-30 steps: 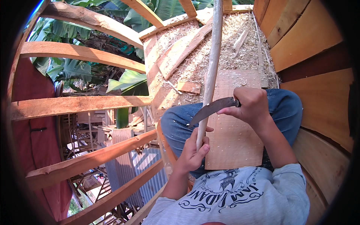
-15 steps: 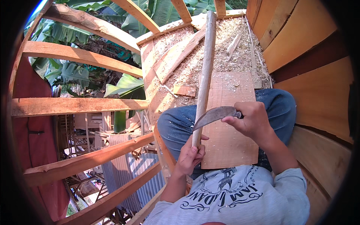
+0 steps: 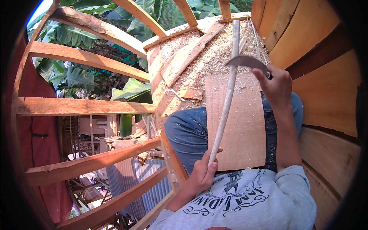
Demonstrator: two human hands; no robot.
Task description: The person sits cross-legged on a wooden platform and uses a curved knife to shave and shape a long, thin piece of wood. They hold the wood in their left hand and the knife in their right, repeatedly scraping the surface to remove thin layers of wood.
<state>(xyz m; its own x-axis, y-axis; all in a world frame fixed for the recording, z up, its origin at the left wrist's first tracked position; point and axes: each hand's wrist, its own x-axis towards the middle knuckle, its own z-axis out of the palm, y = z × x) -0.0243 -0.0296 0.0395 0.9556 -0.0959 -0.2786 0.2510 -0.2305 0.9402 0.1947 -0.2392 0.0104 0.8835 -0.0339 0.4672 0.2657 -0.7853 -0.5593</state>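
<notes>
My left hand (image 3: 204, 170) is closed round the near end of a long, pale wooden stick (image 3: 227, 103), which slants up and away over my lap. Its far end points toward the wood shavings. In my right hand (image 3: 276, 82) is a curved knife (image 3: 247, 62) with a dark blade, gripped by its handle. The blade lies across the stick close to its far end. Beneath the stick, a flat wooden board (image 3: 245, 130) rests on my legs, with a few shavings scattered on it.
Shavings (image 3: 203, 61) cover the floor ahead, with a plank (image 3: 193, 53) and a small wood block (image 3: 191, 94) among them. An open railing of wooden bars (image 3: 84, 106) runs along my left, above a lower area with corrugated sheets (image 3: 128, 180). A plank wall (image 3: 326, 90) stands close on my right.
My right hand has carried the knife away from me, from near my left hand to the stick's far part. The stick's far end has swung right, and my left hand has come nearer my body.
</notes>
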